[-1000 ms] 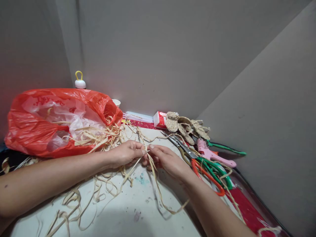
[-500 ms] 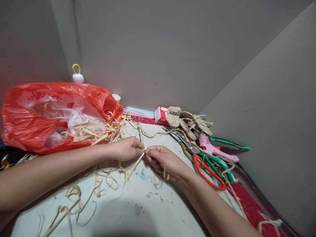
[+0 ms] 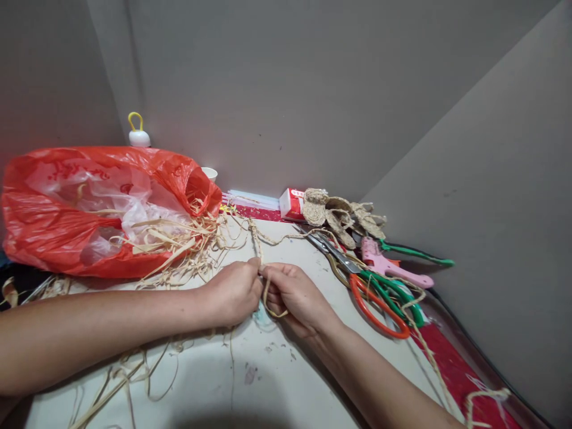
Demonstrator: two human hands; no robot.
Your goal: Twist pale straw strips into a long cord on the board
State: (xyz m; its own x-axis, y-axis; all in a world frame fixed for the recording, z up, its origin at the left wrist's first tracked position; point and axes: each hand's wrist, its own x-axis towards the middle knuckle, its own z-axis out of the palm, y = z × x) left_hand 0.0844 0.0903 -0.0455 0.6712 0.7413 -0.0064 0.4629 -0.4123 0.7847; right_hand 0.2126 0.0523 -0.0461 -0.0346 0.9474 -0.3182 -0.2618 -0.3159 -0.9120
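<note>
Fingertips of my left hand (image 3: pixel 236 292) and my right hand (image 3: pixel 299 298) meet at the near end of a pale straw braid (image 3: pixel 257 241), both closed on it. The braid runs away from me over the white tabletop, and a thinner braided cord (image 3: pixel 286 239) trails right from its far end. A loose straw strip (image 3: pixel 268 301) curls down beside my right fingers. My left hand's fingers are curled in, so the strands inside them are hidden. Loose straw strips (image 3: pixel 100 402) lie under and in front of my left forearm.
A red plastic bag (image 3: pixel 58 241) spilling straw stands at left. Scissors with orange and green handles (image 3: pixel 375 310), a pink glue gun (image 3: pixel 378 262), woven straw pieces (image 3: pixel 339 214) and a red-white box (image 3: pixel 291 204) lie at right and back. Grey walls rise behind.
My left hand has moved slightly right and nearer to me, its fingers curling in. The strip that pointed down-left between the hands no longer shows; another now loops by my right fingers.
</note>
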